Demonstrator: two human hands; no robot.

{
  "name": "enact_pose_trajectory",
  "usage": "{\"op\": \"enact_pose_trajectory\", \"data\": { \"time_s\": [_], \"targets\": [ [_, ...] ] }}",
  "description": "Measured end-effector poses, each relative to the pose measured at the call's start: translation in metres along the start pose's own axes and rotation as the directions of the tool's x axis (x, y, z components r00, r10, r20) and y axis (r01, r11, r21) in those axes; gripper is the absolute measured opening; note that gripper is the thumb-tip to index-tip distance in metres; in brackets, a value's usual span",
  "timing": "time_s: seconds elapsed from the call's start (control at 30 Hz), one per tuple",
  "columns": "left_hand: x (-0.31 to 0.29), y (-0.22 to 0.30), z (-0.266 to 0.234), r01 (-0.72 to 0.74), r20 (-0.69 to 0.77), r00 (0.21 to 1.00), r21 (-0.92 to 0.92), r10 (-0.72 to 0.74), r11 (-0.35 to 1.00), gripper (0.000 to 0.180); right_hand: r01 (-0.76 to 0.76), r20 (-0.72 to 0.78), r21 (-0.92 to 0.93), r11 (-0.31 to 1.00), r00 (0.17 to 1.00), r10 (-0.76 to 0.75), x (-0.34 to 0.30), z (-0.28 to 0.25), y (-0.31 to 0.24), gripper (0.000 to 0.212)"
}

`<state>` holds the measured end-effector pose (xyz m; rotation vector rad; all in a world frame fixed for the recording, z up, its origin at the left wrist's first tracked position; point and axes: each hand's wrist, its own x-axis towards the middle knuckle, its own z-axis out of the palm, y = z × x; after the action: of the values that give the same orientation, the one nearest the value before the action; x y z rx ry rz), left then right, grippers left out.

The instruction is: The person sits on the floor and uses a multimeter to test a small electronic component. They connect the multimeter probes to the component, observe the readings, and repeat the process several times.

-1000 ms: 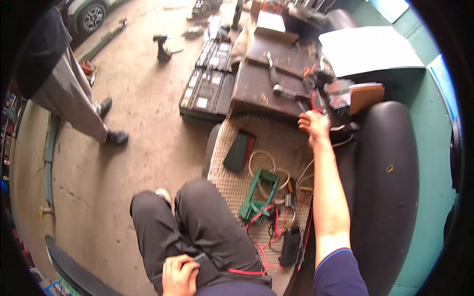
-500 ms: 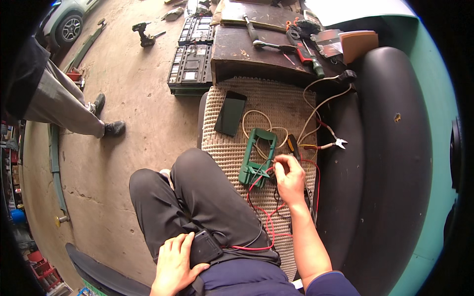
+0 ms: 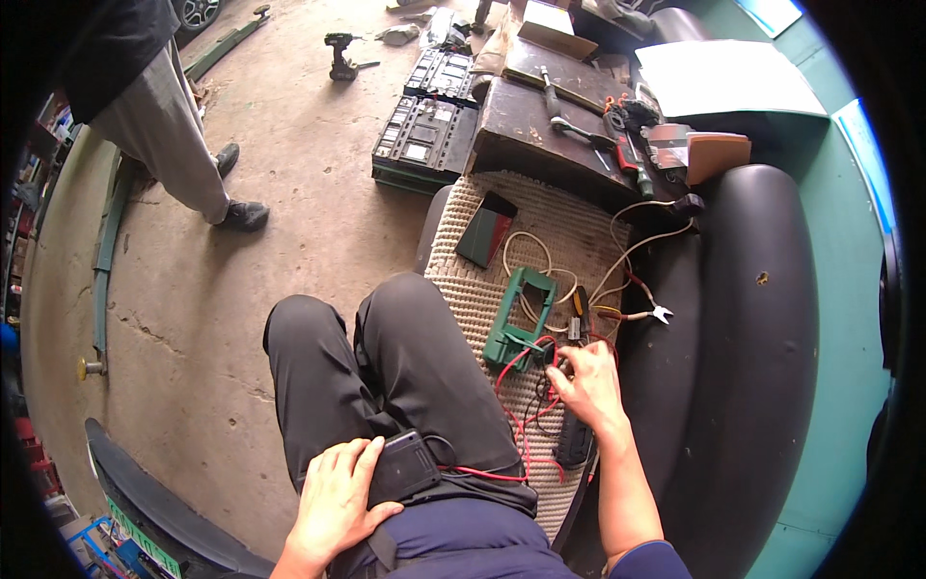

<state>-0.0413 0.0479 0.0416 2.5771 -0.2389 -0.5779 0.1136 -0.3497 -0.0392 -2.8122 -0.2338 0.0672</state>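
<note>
My left hand [image 3: 338, 497] lies on my lap, its fingers and thumb gripping the edge of a black multimeter [image 3: 407, 465]. Red and black test leads [image 3: 487, 473] run from the meter across my thigh to the seat. Over the beaded seat cover my right hand [image 3: 590, 386] is closed in a pinch on the thin test leads; its fingers hide exactly where. Just left of those fingertips lies a green protective frame [image 3: 521, 314], hollow in the middle. A screwdriver with a black and yellow handle [image 3: 580, 302] and a dark long-handled tool [image 3: 573, 442] lie close to the right hand.
A dark phone [image 3: 486, 229], cream cable [image 3: 529, 239] and pliers [image 3: 660, 316] lie ahead. A brown wooden box [image 3: 526, 121] carries a ratchet [image 3: 579, 130] and other tools. Battery packs [image 3: 424, 135] and a cordless drill [image 3: 341, 58] are on the floor. Another person [image 3: 164, 125] stands at left.
My right hand has shifted slightly down and right, away from the green frame, with the leads. My left hand stays on the meter. The whole view has turned somewhat.
</note>
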Motion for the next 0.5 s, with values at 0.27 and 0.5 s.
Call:
{"op": "enact_pose_trajectory", "data": {
  "time_s": [0.27,0.5],
  "targets": [
    [0.001,-0.001,0.000,-0.035,0.023,0.999,0.032,0.035,0.999,0.107,-0.259,0.164,0.116,0.959,0.957,0.239,-0.012,0.008,0.002,0.050],
    [-0.013,0.000,-0.004,0.061,-0.028,0.998,0.030,-0.060,0.998,0.117,-0.117,0.019,0.211,0.971,0.993,0.116,0.023,0.095,0.053,0.035]
  ]
}}
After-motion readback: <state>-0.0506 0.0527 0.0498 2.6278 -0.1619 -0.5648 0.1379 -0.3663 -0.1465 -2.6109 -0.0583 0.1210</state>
